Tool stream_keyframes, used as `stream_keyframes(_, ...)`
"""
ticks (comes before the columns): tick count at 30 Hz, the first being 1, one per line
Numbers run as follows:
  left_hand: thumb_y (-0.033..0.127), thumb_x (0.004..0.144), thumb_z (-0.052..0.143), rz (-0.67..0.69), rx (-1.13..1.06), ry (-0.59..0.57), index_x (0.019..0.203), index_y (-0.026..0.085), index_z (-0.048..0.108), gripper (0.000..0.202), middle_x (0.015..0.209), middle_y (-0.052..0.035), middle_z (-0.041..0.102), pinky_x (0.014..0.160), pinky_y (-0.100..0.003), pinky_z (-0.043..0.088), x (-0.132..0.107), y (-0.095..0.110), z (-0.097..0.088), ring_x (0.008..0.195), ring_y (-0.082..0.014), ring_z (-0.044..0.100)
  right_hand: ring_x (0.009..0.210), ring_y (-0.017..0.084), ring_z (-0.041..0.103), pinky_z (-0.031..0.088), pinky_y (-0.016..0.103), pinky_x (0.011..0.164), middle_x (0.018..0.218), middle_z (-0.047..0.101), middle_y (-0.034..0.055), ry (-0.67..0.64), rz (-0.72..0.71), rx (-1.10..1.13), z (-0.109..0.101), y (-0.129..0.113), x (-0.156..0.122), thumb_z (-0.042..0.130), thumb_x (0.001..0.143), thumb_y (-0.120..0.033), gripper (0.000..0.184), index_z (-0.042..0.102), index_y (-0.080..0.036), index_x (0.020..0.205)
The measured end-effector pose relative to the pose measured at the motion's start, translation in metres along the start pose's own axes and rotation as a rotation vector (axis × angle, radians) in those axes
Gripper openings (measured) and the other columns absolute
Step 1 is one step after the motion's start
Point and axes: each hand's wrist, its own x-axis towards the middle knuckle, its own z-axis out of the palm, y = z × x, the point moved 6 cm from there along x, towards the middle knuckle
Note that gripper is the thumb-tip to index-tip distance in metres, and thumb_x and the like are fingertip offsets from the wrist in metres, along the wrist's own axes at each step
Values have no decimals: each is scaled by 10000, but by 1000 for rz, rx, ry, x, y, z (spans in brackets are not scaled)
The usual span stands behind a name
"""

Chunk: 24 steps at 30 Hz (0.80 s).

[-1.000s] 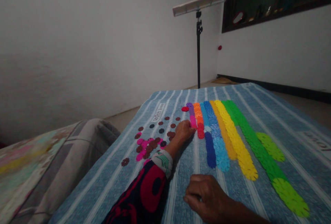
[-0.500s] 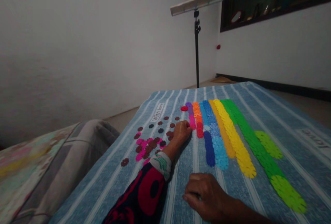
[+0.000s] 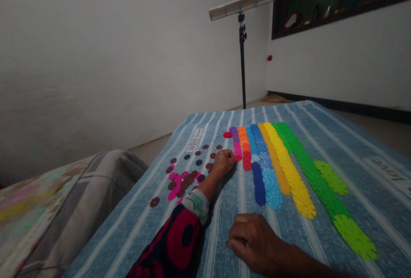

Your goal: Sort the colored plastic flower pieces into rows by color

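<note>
My left hand [image 3: 224, 162] reaches over the cloth with thumb and forefinger pinched at a pink notched disc [image 3: 238, 157], the near end of a short purple-and-pink row [image 3: 235, 137]. The disc is partly covered by the fingertips. Right beside it runs an orange-to-red row [image 3: 245, 147]. Closer to me, my right hand [image 3: 252, 239] rests on the cloth, fingers curled in, with nothing visible in it. Loose pink and brown discs [image 3: 184, 181] lie piled left of my left forearm. A single red disc [image 3: 227, 134] sits beyond my left hand.
Overlapping discs form longer blue [image 3: 265, 158], yellow [image 3: 289, 168] and green [image 3: 316, 188] rows to the right. A striped blue cloth [image 3: 128, 235] covers the surface. Past its far edge stands a black pole [image 3: 242, 68] with a light panel. A draped grey fabric [image 3: 105, 183] is at left.
The view has shifted very slightly. My left hand stays pinched at the end of the pink row, and my right hand rests in the same place.
</note>
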Motion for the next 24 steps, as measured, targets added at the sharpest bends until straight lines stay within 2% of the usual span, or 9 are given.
stream_keyframes(5, 211, 666, 624, -25, -248, -107, 576, 170, 522, 142, 519, 54, 507, 513, -213, 349, -5, -11, -2, 494, -78, 460, 564, 87, 485, 292, 242, 549, 611, 569, -12, -18, -9, -39, -1, -1, 1, 564, 808, -162, 241, 558, -167, 567)
stream_keyframes(8, 204, 643, 619, -20, -305, -138, 573, 169, 522, 125, 518, 51, 507, 514, -213, 362, -6, -14, -7, 485, -73, 455, 574, 90, 491, 294, 245, 558, 616, 574, -11, -20, -13, -43, -1, -2, 0, 578, 810, -160, 236, 572, -165, 573)
stream_keyframes(11, 193, 639, 620, -9, -205, -96, 582, 165, 550, 95, 534, 43, 521, 534, -219, 377, -5, -11, -12, 504, -80, 466, 574, 93, 484, 307, 243, 561, 616, 573, -10, -21, -3, -42, 0, -1, 1, 591, 804, -160, 231, 589, -167, 574)
stream_keyframes(13, 179, 648, 620, 24, -84, -94, 656, 161, 617, 20, 573, 32, 556, 554, -224, 385, -5, -3, -10, 537, -92, 492, 569, 95, 478, 311, 244, 559, 611, 567, -11, -27, 0, -42, 0, -1, 1, 593, 807, -162, 234, 597, -169, 572)
stream_keyframes(17, 156, 651, 641, 167, 151, -164, 878, 186, 713, 240, 694, 15, 639, 614, -227, 400, -7, 22, 1, 649, -123, 556, 579, 97, 498, 305, 245, 555, 622, 574, -4, -37, 7, -35, -1, -2, 1, 589, 820, -175, 234, 608, -164, 587)
stream_keyframes(20, 129, 655, 634, 236, 267, -216, 888, 197, 725, 259, 736, 8, 659, 644, -228, 393, -6, 35, 6, 685, -134, 569, 578, 94, 503, 298, 241, 552, 622, 582, -1, -59, 13, -37, -3, -3, 2, 576, 819, -167, 231, 606, -162, 590)
stream_keyframes(24, 129, 670, 635, 254, 335, -247, 877, 181, 720, 230, 699, 11, 638, 618, -232, 367, -3, 37, 7, 649, -131, 547, 572, 89, 495, 290, 235, 551, 631, 594, -1, -59, 5, -44, -4, -4, 2, 565, 821, -171, 233, 601, -163, 591)
